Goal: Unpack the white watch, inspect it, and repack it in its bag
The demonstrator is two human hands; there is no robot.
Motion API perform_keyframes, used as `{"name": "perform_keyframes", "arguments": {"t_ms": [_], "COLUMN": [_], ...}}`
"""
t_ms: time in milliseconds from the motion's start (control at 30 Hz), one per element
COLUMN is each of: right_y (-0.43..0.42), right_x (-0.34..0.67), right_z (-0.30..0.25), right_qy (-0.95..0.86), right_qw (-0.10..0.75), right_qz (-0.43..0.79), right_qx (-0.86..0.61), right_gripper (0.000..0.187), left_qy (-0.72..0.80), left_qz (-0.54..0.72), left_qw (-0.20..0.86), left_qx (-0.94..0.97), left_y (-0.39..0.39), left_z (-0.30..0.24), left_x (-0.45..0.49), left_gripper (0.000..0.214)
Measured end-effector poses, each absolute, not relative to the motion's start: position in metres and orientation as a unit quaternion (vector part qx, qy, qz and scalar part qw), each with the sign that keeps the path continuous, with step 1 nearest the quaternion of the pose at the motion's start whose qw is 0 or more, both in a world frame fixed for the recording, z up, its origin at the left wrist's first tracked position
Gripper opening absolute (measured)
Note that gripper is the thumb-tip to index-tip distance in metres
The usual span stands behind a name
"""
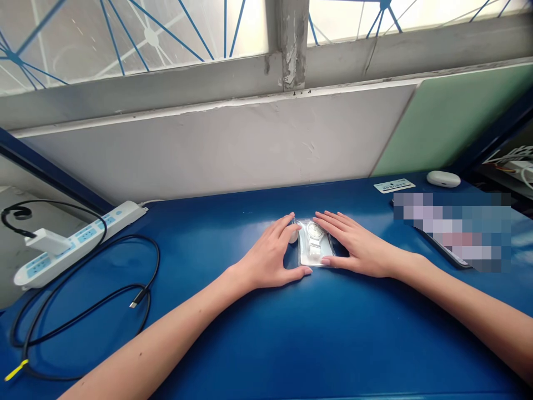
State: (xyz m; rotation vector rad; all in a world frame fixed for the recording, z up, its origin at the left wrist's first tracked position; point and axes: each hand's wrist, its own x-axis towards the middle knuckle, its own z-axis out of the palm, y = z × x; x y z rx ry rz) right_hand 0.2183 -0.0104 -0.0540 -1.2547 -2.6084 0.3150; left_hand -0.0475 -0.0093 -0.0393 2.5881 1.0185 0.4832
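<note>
A small clear plastic packet (315, 244) with a white object inside lies flat on the blue table (266, 344). My left hand (270, 255) rests at its left edge, fingers stretched and slightly arched, thumb touching the packet's near corner. My right hand (358, 244) lies flat along the packet's right edge, fingers extended and pressing on it. Neither hand lifts the packet.
A white power strip (79, 241) with a plugged charger (45, 241) sits at the left edge, its black cable (104, 300) looped on the table. At the back right are a white earbud case (443, 178), a small white card (394, 185) and a dark phone-like slab (447, 253).
</note>
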Motion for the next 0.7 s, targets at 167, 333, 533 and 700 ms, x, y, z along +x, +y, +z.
{"name": "perform_keyframes", "arguments": {"t_ms": [167,333,533,700], "right_y": [-0.007,-0.004,0.002,0.011], "right_x": [0.221,0.22,0.217,0.212], "right_z": [-0.055,-0.058,-0.06,-0.06], "right_qy": [-0.896,-0.889,-0.884,-0.89], "right_qw": [0.105,0.127,0.125,0.127], "right_qz": [0.106,0.121,0.119,0.113], "right_qx": [-0.419,-0.423,-0.434,-0.424], "right_gripper": [0.088,0.091,0.093,0.093], "left_qy": [0.346,0.358,0.368,0.377], "left_qz": [0.116,0.11,0.115,0.13], "left_qw": [0.158,0.153,0.157,0.147], "left_qx": [0.918,0.914,0.909,0.905], "left_y": [-0.002,0.008,0.011,0.012], "left_z": [-0.034,-0.034,-0.037,-0.037], "left_x": [-0.05,-0.054,-0.054,-0.054], "left_gripper": [0.086,0.087,0.088,0.084]}}
